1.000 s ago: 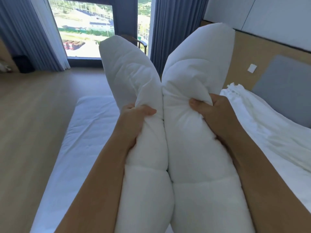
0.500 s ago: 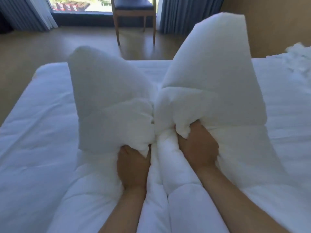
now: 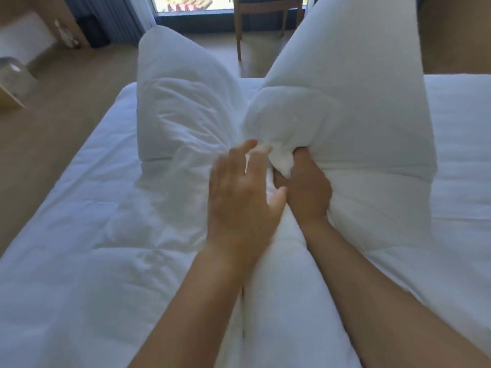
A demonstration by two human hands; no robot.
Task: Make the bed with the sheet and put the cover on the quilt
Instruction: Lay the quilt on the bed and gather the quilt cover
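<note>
The white quilt [image 3: 186, 115] lies bunched on the bed [image 3: 467, 144] with two corners standing up. The blurred left hand [image 3: 241, 200] hovers over its middle, fingers spread and holding nothing. Just beside it, the right hand [image 3: 305, 192] grips a fistful of the right corner.

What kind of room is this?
Most likely a bedroom, maybe in a hotel. There is a big bed made up in white, a puffy white quilt bunched up on it, and a wooden chair by the window.
</note>
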